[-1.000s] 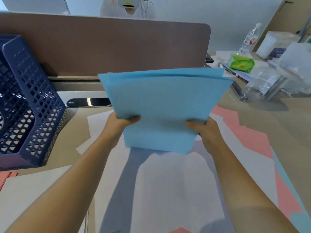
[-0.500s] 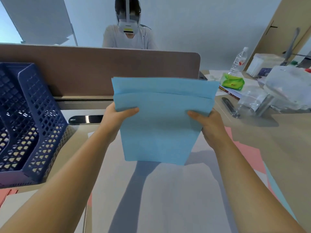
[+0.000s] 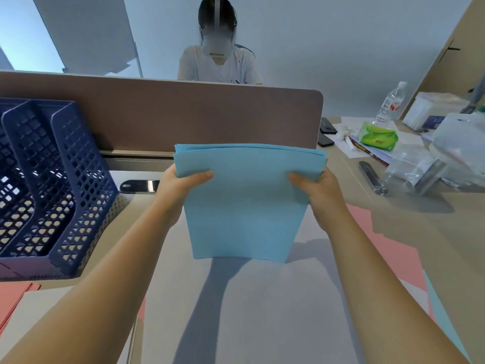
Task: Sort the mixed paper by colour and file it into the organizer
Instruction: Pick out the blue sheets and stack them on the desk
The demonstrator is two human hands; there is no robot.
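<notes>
Blue stack held upright above the desk, one hand per side edge, likely to square the sheets before filing. Left hand pinching the left edge, thumb in front, other fingers hidden behind; right hand pinching the right edge likewise. Several blue sheets, exact count not readable from the top edges. One blue organizer to the left, apart from the stack, two slots in view, apparently empty. White sheets spread beneath, pink sheets at right and far left, unsorted. One person seated beyond the divider.
</notes>
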